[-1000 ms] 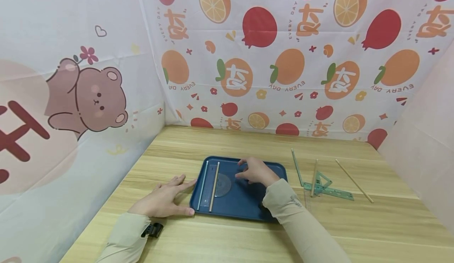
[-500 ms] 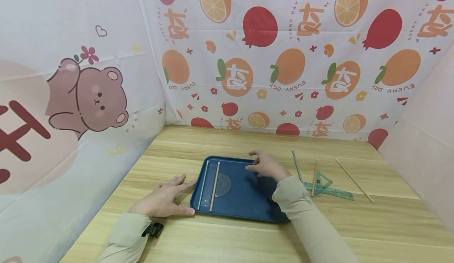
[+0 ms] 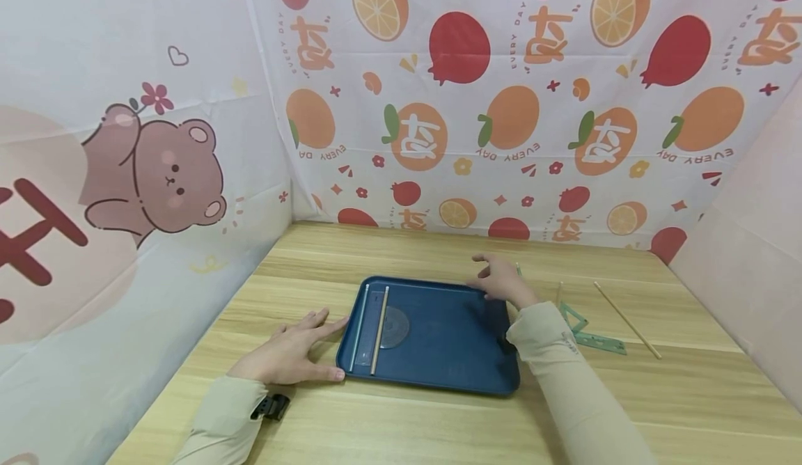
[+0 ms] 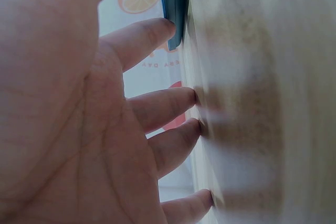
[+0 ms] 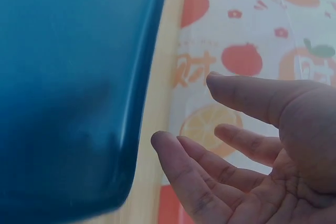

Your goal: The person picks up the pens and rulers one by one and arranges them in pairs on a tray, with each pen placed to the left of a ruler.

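Observation:
A dark blue tray (image 3: 438, 340) lies on the wooden table. At its left side are a teal pencil (image 3: 359, 329), a clear ruler (image 3: 375, 303), a natural-wood pencil (image 3: 379, 330) and a clear protractor (image 3: 395, 327). My left hand (image 3: 288, 350) rests spread beside the tray's left edge. One fingertip (image 4: 169, 27) touches the tray's side in the left wrist view, while other fingertips press on the table. Over the tray's far right corner hovers my right hand (image 3: 503, 282), holding nothing. Its fingers (image 5: 181, 174) are loosely bent and apart in the right wrist view.
Right of the tray lie a green ruler (image 3: 600, 342), a green set square (image 3: 576, 320) and a wood-coloured pencil (image 3: 626, 320). Two more pencils there are mostly hidden by my right arm. A fruit-patterned cloth (image 3: 464, 124) hangs behind the table.
My right hand has moved rightward from above the tray's middle to its far right corner, its forearm now covering part of the stationery. The left hand has stayed in place.

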### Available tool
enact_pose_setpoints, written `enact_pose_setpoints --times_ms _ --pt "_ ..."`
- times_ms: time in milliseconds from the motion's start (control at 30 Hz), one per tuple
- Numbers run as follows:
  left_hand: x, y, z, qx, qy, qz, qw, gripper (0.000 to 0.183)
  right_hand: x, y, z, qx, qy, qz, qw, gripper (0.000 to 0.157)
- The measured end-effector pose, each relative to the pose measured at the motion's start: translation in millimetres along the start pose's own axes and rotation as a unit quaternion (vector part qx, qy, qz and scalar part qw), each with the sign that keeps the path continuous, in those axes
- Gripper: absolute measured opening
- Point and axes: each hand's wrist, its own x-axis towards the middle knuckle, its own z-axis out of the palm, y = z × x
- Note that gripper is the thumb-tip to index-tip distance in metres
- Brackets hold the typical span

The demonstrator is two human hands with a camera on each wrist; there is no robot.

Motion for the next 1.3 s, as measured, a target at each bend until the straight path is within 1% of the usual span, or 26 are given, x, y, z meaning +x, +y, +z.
enact_pose_setpoints --times_ms 167,400,500,600,767,933,1133,1300 --pt "0.2 0.0 -0.4 0.002 0.002 0.001 1.0000 0.103 0 10 -13.0 0.005 0.002 0.014 1.000 0.066" --pt "0.2 -1.0 -0.1 0.000 -0.003 -0.002 1.0000 0.103 1 21 -25.3 -0.041 0.019 0.007 0.999 0.063" --pt "0.2 -1.1 0.0 0.003 -0.001 -0.002 1.0000 0.103 2 25 -29.5 -0.047 0.020 0.010 0.999 0.062" --pt "-0.1 -0.8 -0.2 0.004 0.001 -0.001 1.0000 0.103 3 31 -34.2 -0.050 0.019 0.011 0.998 0.061" --pt "-0.6 -0.2 -0.4 0.000 -0.001 0.001 1.0000 0.103 4 41 -41.9 -0.035 0.014 0.018 0.999 0.059" --pt "0.4 -1.0 0.3 0.003 0.001 0.004 1.0000 0.103 3 49 -45.6 -0.025 0.019 0.009 0.999 0.056" --pt "0.2 -1.4 0.5 0.004 -0.001 0.002 1.0000 0.103 2 59 -46.9 -0.050 0.034 0.000 0.998 0.053" --pt "-1.1 0.2 0.3 0.000 -0.003 -0.004 1.0000 0.103 5 68 -47.2 -0.059 0.042 0.009 0.997 0.051"
